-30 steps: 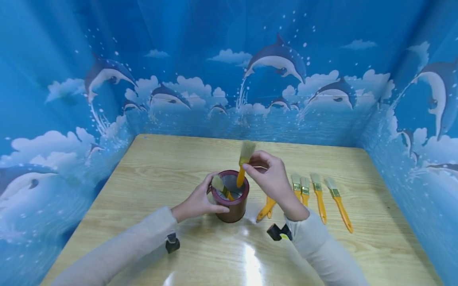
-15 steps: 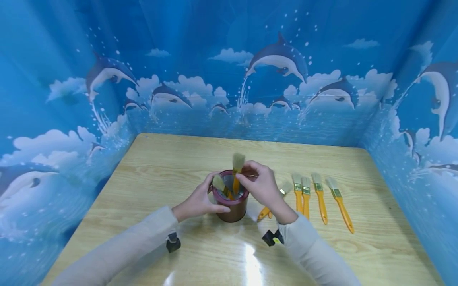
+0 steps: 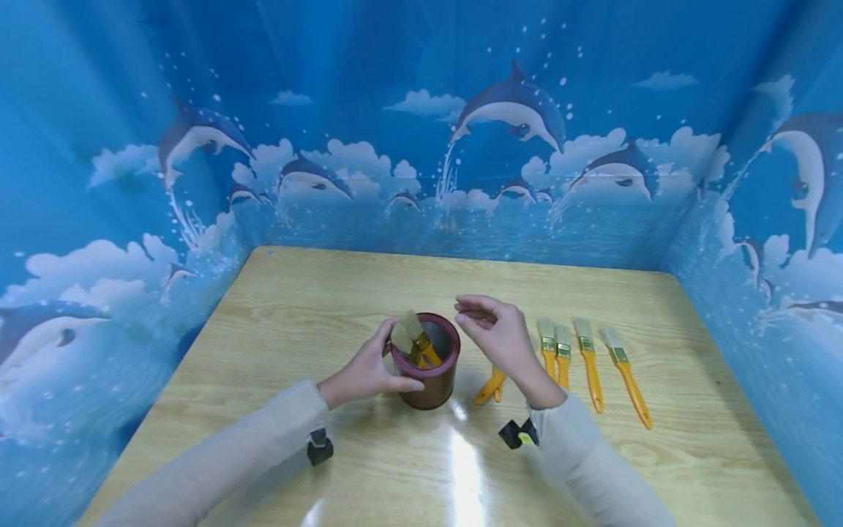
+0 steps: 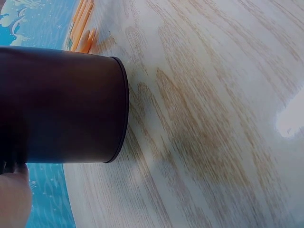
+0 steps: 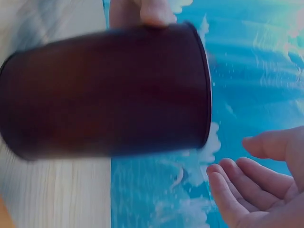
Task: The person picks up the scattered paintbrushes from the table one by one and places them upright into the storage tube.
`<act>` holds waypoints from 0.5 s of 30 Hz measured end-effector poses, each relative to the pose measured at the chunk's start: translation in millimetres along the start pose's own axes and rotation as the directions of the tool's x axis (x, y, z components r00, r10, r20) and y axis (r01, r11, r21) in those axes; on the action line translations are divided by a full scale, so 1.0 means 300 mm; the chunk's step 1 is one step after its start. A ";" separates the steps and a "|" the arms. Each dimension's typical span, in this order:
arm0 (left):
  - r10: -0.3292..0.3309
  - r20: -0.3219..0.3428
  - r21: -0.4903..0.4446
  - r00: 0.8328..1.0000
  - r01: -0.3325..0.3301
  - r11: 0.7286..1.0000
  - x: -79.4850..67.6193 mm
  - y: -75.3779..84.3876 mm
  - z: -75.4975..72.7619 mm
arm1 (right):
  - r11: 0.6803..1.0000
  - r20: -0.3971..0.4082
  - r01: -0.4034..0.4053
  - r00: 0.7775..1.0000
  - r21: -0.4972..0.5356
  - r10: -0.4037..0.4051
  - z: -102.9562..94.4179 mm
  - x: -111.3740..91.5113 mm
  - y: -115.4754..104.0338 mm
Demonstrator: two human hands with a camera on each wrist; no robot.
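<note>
My left hand (image 3: 365,377) grips a dark red-brown can (image 3: 429,389) around its left side, thumb across the front below the rim. Inside the can, two paintbrushes lean to the left, bristles up; one brush (image 3: 413,324) overlaps the other brush (image 3: 399,339). To the right of the rim my right hand (image 3: 497,333) hovers with nothing in its loosely bent fingers. The right wrist view has that hand (image 5: 261,185) apart from the can (image 5: 104,90), thumb and fingers spread. In the left wrist view the can wall (image 4: 61,104) fills the left side.
Several yellow-handled paintbrushes lie on the wooden table (image 3: 316,293) to the right, among them a brush (image 3: 587,362) and the rightmost brush (image 3: 627,377). Others, such as a yellow handle (image 3: 490,386), are partly hidden under my right arm. A dolphin-print curtain (image 3: 421,219) surrounds the table.
My right hand lowered a paintbrush into the can, let go of it and drew back to the right. That brush now leans left against the other. The left hand stayed in place.
</note>
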State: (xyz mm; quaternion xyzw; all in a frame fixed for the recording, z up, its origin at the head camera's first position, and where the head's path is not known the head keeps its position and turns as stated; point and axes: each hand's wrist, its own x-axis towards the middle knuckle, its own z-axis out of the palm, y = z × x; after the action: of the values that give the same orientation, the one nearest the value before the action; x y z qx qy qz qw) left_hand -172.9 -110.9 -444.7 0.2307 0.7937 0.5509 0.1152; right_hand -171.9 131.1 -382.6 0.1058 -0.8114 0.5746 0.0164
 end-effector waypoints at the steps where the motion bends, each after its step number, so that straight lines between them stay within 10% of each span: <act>1: -0.004 0.000 -0.001 1.000 0.004 1.000 -0.001 0.001 0.000 | 1.000 -0.003 -0.009 1.000 -0.005 0.009 -0.014 -0.001 0.007; 15: -0.022 0.000 0.014 1.000 0.022 1.000 -0.001 0.000 0.000 | 0.974 -0.089 -0.147 0.987 -0.171 0.133 -0.229 -0.031 0.138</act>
State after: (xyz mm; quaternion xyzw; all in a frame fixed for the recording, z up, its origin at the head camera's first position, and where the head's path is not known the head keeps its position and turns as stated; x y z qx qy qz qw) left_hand -172.7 -111.2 -444.7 0.2228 0.8001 0.5439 0.1197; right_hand -177.3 210.1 -399.1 0.0242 -0.8633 0.5038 0.0165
